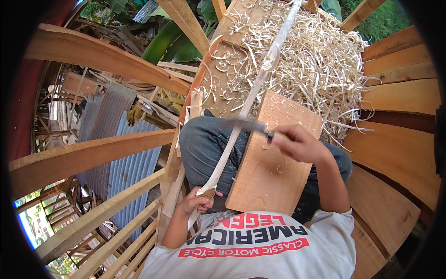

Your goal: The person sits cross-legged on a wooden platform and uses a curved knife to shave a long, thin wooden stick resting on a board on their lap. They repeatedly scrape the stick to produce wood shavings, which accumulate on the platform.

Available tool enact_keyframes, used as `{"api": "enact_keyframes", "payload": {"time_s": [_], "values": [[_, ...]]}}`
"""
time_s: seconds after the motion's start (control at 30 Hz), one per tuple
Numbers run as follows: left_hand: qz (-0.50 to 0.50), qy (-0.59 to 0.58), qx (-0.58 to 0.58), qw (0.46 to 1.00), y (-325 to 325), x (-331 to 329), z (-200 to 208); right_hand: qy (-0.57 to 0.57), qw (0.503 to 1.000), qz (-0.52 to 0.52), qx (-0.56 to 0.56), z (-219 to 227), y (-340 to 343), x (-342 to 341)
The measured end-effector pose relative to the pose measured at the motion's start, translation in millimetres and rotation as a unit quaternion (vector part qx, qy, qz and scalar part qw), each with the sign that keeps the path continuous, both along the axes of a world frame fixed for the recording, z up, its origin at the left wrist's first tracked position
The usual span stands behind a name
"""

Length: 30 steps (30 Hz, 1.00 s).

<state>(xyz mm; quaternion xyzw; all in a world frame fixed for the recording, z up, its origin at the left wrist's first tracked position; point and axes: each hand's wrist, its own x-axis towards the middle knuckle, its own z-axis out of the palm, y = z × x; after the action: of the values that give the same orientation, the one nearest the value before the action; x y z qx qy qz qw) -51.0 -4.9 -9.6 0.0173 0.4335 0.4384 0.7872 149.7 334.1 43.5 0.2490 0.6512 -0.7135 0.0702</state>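
A long pale pole, stripped of bark and with a knotty bulge partway along, runs from the far edge down to my lap. My left hand is closed around its near end, where a brown patch shows. In my right hand is a knife with a dark blade, slightly smeared by motion. The blade lies across the pole above my thigh; whether it bites into the pole I cannot tell. A flat wooden board rests on my lap below the right hand, with a few small chips on it.
Curly pale shavings are heaped over the plank floor beyond my knees. Wooden rails fence the left side, and broad planks wall the right. Corrugated metal sheets and scrap wood lie outside the left rails.
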Motion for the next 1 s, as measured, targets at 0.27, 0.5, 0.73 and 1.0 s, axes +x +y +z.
{"api": "enact_keyframes", "payload": {"time_s": [0.27, 0.5, 0.73, 1.0], "values": [[-0.006, 0.001, 0.005, 1.000, -1.2, 0.2, -2.1, 0.004, 0.989, -0.143, -0.025, -6.9, -1.5, 1.5], [-0.017, 0.017, 0.020, 1.000, -0.4, 0.1, -0.8, 0.016, 0.979, -0.201, -0.038, -2.9, 0.7, 13.3], [-0.002, 0.054, 0.006, 0.998, -1.8, 7.6, 3.6, 0.031, 0.928, -0.362, -0.089, -26.7, -40.6, 30.6], [-0.019, 0.259, -0.008, 0.966, 1.4, 29.6, 14.3, 0.071, 0.944, -0.303, 0.106, -33.4, -86.8, 36.7]]}}
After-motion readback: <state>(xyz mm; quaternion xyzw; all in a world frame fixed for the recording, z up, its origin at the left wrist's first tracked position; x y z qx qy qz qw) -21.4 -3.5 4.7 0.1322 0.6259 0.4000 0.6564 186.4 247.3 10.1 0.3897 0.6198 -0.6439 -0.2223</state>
